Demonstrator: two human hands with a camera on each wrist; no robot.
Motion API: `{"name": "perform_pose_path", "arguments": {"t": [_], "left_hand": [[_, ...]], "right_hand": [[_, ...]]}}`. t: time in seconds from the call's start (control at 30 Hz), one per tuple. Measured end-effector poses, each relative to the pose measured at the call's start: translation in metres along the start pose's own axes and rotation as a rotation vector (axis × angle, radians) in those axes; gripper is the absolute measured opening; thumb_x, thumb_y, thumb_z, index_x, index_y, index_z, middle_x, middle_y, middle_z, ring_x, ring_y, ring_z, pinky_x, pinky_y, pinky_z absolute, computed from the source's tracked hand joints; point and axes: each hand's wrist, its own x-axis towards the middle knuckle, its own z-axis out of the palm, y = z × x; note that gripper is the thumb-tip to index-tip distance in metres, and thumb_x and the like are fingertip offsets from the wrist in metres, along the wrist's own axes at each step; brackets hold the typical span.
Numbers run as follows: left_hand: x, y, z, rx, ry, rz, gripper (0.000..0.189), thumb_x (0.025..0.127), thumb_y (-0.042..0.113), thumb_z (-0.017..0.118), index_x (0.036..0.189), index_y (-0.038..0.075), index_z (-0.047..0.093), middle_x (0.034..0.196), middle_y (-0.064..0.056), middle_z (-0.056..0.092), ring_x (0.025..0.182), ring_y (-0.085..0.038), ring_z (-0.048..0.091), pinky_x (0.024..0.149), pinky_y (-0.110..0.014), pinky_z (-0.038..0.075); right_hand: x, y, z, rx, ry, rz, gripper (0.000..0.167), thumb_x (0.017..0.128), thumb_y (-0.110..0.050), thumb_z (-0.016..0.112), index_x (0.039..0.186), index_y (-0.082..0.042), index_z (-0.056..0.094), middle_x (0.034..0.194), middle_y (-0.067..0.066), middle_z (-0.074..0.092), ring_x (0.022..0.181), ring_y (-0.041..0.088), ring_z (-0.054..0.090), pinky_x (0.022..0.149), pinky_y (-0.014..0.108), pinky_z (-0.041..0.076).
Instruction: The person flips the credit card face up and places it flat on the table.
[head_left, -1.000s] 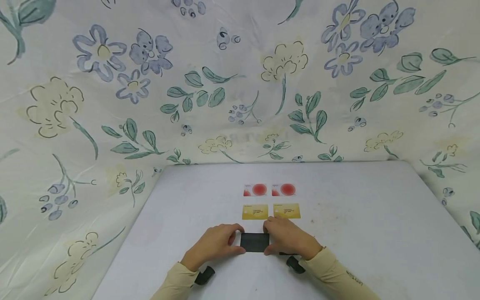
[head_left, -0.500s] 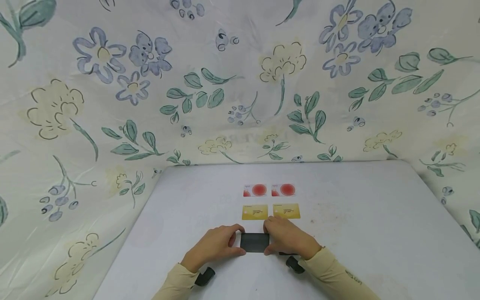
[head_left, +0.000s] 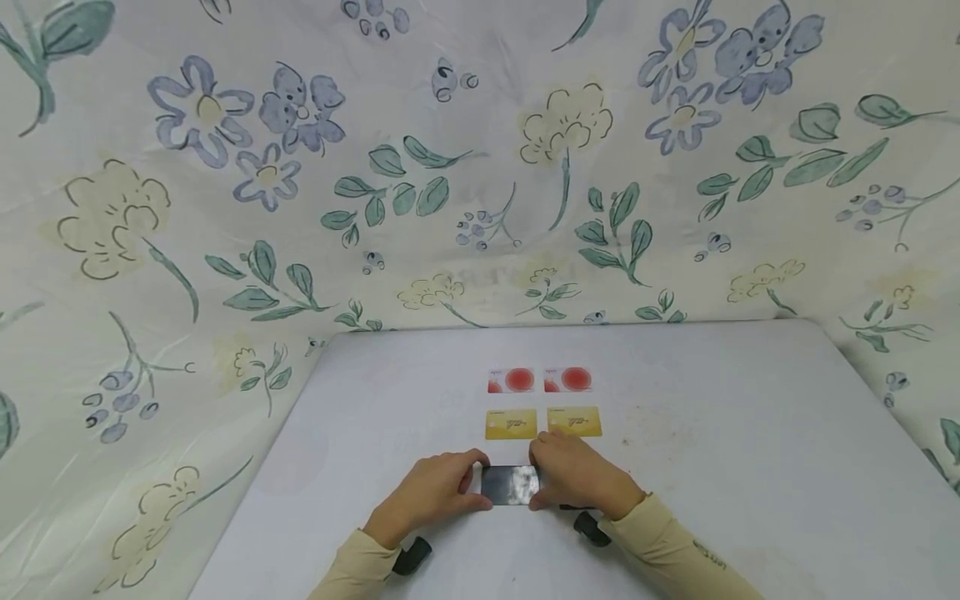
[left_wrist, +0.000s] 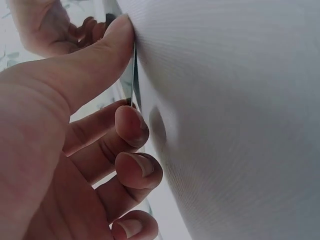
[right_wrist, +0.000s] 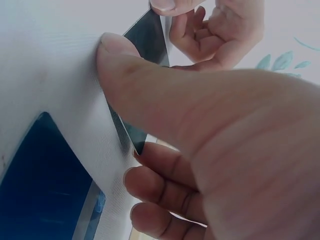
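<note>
Between both hands is a dark glossy card [head_left: 498,485], low over the white table, with a bright reflection on its right half. My left hand [head_left: 438,487] pinches its left end between thumb and index finger. At the opposite end, my right hand [head_left: 577,475] holds the card the same way. The left wrist view catches the card [left_wrist: 134,75] almost edge-on, close to the tabletop, other fingers loosely bent below. In the right wrist view a blue card [right_wrist: 45,185] lies on the table beside the right hand; that hand mostly covers it in the head view.
Beyond the hands lie two yellow cards [head_left: 511,424] side by side, the right one near the right fingers. Two red-and-white cards [head_left: 511,381] form a row behind them. Floral cloth [head_left: 480,167] rises behind the white table [head_left: 720,467]. Black wrist devices [head_left: 412,556] sit under the sleeves.
The dark card has tilted slightly, so its plain dark face now shows a bright reflection on the right. Both hands keep their hold in nearly the same place.
</note>
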Motion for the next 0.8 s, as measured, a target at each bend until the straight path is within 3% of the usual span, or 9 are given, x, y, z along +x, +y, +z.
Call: {"name": "perform_pose_path", "arguments": {"t": [0.23, 0.8], "left_hand": [[-0.0016, -0.0001, 0.0016, 0.023, 0.011, 0.004, 0.048, 0.086, 0.043, 0.083, 0.122, 0.016, 0.066, 0.07, 0.014, 0.047, 0.06, 0.003, 0.038, 0.056, -0.019, 0.031], [-0.0038, -0.0009, 0.0006, 0.013, -0.021, -0.026, 0.05, 0.088, 0.043, 0.08, 0.127, 0.016, 0.065, 0.07, 0.013, 0.046, 0.061, 0.001, 0.038, 0.057, -0.02, 0.031]], "right_hand": [[-0.002, 0.0026, 0.0004, 0.01, 0.001, -0.038, 0.054, 0.069, -0.045, 0.095, 0.097, -0.012, 0.062, 0.089, -0.006, 0.057, 0.085, 0.011, 0.046, 0.083, 0.031, 0.046], [-0.0018, -0.0016, -0.0053, 0.015, -0.048, -0.003, 0.055, 0.073, -0.044, 0.093, 0.105, -0.012, 0.063, 0.094, -0.004, 0.059, 0.089, 0.012, 0.047, 0.089, 0.033, 0.048]]}}
